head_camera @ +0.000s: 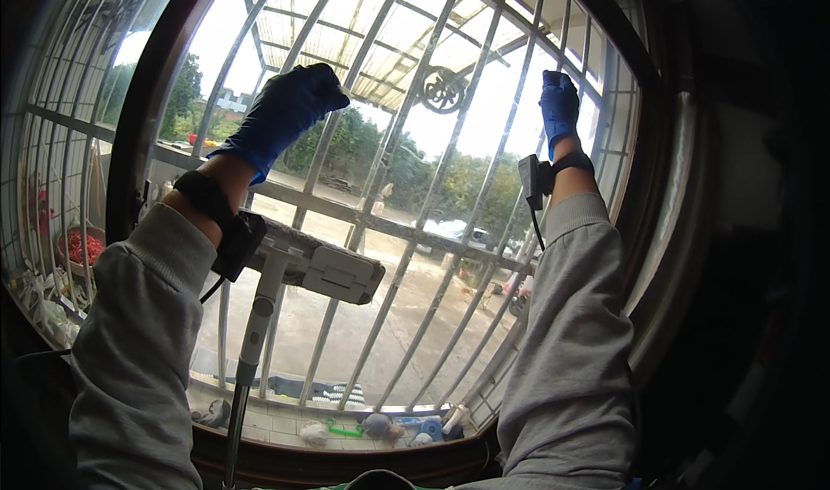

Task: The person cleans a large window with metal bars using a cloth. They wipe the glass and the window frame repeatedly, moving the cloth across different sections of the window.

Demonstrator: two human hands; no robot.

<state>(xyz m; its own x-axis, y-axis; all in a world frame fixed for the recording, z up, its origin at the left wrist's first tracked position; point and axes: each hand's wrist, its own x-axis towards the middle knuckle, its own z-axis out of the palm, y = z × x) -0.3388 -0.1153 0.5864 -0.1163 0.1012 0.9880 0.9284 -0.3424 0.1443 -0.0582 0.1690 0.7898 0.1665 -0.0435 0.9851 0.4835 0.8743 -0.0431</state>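
Observation:
My left hand [292,111], in a blue glove, is raised before the barred window with its fingers curled. A small pale thing [345,92] shows at its fingertips; its kind is unclear. Higher on the right, my gloved right hand [560,104] is curled up near a metal bar [519,101]; what its fingers enclose is hidden. Below my left hand stands a window-cleaning wiper with a white-grey head [343,275] and a metal pole [237,425]. My left wrist partly covers the wiper's head. Neither hand is on the wiper.
A dark window frame [146,101] surrounds the panes, and metal bars with a crossbar [389,224] stand beyond. On the tiled ledge [259,419] lie a green plastic piece [343,429], a blue item [431,428] and bundled bags [314,433]. A basket of red items [84,249] sits far left.

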